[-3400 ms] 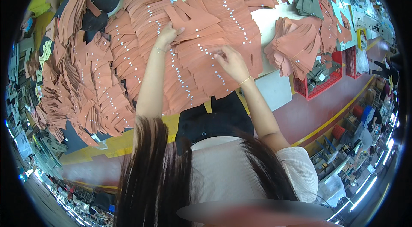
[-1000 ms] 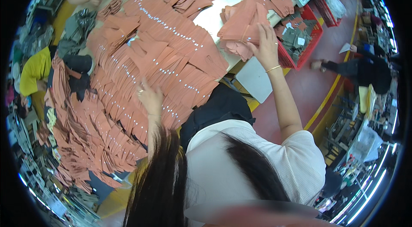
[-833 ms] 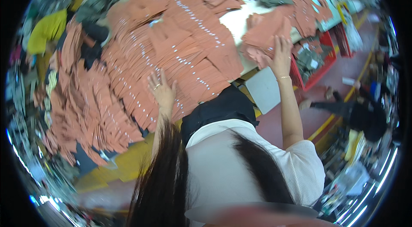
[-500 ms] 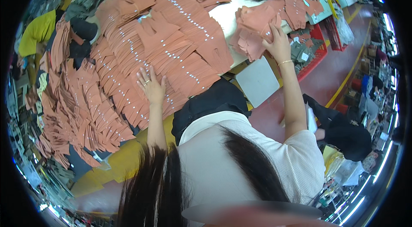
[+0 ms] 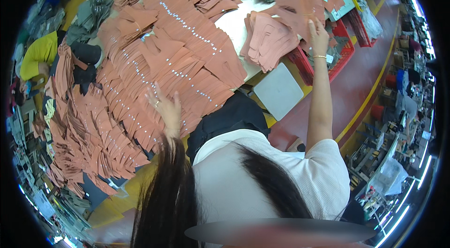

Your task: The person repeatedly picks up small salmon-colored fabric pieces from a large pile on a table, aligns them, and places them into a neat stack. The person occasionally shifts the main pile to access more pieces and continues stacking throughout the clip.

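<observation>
Head view: left hand [image 5: 165, 107] fingers spread on terracotta pieces [image 5: 183, 65]; right hand [image 5: 318, 37] grip on stack [image 5: 300, 6] unclear.

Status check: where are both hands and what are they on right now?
Left hand open, flat on the spread of terracotta cut pieces. Right hand reaching to a separate stack of terracotta pieces, grip unclear. Red crate beside it, nothing blocking.

The left hand [image 5: 165, 106] is open, with the fingers spread and the palm facing down, and its forearm comes up short and bent from the body. The right arm is stretched out far to the upper right, nearly straight. The right hand [image 5: 318, 36] is raised at its end with the fingers loosely together (a thin bracelet sits on the wrist).
</observation>
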Demonstrator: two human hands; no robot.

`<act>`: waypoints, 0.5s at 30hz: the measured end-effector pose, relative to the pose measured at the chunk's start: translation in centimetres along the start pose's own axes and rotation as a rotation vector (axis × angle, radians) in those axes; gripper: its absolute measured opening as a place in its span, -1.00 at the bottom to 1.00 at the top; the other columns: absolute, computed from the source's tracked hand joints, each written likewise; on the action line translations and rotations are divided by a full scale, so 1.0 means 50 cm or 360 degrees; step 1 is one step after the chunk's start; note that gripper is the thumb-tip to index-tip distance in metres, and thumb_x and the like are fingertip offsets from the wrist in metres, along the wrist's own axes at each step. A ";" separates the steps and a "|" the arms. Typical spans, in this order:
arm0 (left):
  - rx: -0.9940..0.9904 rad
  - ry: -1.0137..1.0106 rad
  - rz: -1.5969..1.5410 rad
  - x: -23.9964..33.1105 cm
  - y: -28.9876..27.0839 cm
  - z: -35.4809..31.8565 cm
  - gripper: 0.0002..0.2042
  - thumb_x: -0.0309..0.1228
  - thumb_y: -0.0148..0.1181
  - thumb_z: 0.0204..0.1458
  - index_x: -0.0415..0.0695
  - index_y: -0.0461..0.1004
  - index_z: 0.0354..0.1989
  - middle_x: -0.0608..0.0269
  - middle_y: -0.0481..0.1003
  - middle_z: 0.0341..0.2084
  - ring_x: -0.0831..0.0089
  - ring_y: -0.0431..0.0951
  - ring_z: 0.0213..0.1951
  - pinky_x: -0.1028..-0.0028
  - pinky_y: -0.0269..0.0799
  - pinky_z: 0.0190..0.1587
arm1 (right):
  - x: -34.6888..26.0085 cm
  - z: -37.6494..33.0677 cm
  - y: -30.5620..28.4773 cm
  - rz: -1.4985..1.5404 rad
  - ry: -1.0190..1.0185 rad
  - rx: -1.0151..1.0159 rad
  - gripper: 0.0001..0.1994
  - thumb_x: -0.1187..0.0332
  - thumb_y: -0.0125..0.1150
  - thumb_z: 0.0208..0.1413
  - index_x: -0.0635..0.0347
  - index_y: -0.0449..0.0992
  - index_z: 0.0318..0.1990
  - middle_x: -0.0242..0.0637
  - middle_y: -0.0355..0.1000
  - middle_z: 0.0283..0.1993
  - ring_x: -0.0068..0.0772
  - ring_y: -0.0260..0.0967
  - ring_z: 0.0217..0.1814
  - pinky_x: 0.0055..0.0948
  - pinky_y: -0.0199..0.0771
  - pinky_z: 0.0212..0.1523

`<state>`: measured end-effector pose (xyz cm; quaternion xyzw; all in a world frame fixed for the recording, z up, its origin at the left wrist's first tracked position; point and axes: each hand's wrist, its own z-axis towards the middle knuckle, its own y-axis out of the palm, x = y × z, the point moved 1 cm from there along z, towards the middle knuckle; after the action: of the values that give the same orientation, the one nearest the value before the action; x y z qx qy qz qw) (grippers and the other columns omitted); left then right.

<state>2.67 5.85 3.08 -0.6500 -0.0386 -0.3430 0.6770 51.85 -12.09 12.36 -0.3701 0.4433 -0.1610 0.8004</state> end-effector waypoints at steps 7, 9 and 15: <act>-0.0924 -0.0645 -0.1774 0.156 -0.020 0.044 -0.32 -0.01 0.05 0.11 -0.24 0.10 0.26 -0.10 0.14 0.22 0.06 0.19 0.22 0.21 0.07 0.26 | -0.208 -0.028 -0.068 0.0345 -0.0412 -0.0015 -0.60 0.31 0.10 0.16 0.22 0.38 0.14 -0.19 0.48 0.02 -0.48 0.44 -0.04 -0.46 0.39 -0.03; -0.1322 -0.0960 -0.2708 0.203 -0.037 0.057 -0.27 0.13 -0.02 0.10 -0.26 0.13 0.24 -0.09 0.20 0.19 0.10 0.25 0.20 0.19 0.15 0.23 | -0.265 -0.072 -0.065 0.0234 -0.0556 -0.0138 -0.59 0.38 0.13 0.09 0.23 0.39 0.12 -0.18 0.50 -0.03 -0.43 0.46 -0.08 -0.44 0.42 -0.07; -0.1132 -0.1450 -0.3352 0.164 -0.075 0.027 -0.30 0.08 0.06 0.05 -0.24 0.17 0.21 -0.08 0.32 0.10 0.11 0.36 0.11 0.14 0.28 0.17 | -0.382 -0.307 0.046 0.0482 -0.1604 -0.1153 -0.48 0.37 0.34 -0.15 0.08 0.42 0.07 -0.24 0.30 0.19 -0.11 0.13 0.33 -0.19 0.24 0.24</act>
<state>7.53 3.98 10.60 -0.5115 -0.6900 -0.4581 -0.2290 28.38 -6.24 16.84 -0.5806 0.0863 0.3078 0.7488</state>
